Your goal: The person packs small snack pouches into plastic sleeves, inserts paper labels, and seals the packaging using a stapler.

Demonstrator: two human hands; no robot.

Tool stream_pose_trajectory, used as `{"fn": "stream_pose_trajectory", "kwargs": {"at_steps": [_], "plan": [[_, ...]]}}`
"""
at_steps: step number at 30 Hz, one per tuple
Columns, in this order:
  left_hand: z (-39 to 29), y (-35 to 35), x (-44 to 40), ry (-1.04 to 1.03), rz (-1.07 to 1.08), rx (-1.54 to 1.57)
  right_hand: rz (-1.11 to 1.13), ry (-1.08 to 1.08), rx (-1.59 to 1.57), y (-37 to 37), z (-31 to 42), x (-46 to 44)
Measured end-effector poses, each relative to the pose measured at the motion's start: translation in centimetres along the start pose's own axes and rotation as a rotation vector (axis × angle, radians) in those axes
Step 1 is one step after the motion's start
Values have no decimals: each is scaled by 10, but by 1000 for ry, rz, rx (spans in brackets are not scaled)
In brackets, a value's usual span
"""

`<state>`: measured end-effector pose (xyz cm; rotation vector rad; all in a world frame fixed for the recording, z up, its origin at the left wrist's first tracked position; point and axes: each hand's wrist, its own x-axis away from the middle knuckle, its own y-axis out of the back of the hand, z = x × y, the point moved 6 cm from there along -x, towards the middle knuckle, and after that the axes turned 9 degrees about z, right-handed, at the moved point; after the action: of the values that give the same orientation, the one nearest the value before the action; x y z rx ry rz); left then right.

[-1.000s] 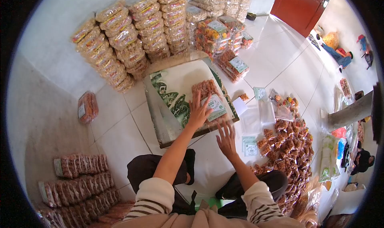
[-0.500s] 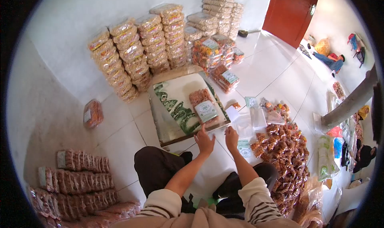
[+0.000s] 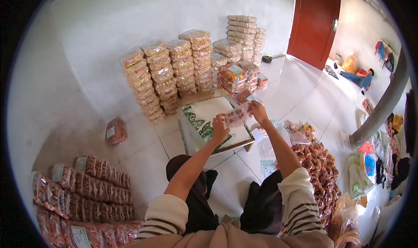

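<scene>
Head camera: what differs from the earlier frame?

"The brown packet [image 3: 237, 116] is up off the low board [image 3: 212, 108]; the frame half a second back shows it lying there label-up, with the left hand [image 3: 220, 128] and the right hand [image 3: 257, 111] at the board's near edge; now it tilts in the air over the board's right side, one hand at each end; more of the wall [image 3: 130, 13] shows too."

"And the fingers?"

"Left ones curl and pinch the packet's left end; right ones pinch its upper right end; how many touch the plastic, I cannot tell."

"Edges, room to move?"

"The near edge faces the dark trousers [image 3: 263, 200], with a short leg [image 3: 248, 148] under its right corner; white paper [image 3: 260, 135] lies just beside that corner; floor tile [image 3: 300, 89] runs from the right side toward the red door [image 3: 314, 26]; leftward, more tile lies between the board and a lone pack [image 3: 116, 132]; tall stacks [image 3: 167, 69] stand close behind the far edge."

"Containers?"

"Mostly clear plastic; the held packet shows reddish-brown contents; the tall stacks are packs of pale tan pieces; shorter piles [image 3: 235, 78] hold orange ones; the mound [image 3: 318, 174] at right is small packets with brown filling; the lower-left rows [image 3: 98, 191] are packs of dark red-brown pieces, some with pale labels [image 3: 80, 238]."
</scene>
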<state>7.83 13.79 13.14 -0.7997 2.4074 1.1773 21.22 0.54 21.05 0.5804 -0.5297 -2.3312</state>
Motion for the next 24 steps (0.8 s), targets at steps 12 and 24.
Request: {"fn": "stream_pose_trajectory", "kwargs": {"at_steps": [12, 24], "plan": [[-8, -4, -35, 136, 553, 707, -37, -181, -475, 18, 35, -7], [27, -7, -37, 114, 744, 555, 405, -90, -179, -48, -59, 29]]}}
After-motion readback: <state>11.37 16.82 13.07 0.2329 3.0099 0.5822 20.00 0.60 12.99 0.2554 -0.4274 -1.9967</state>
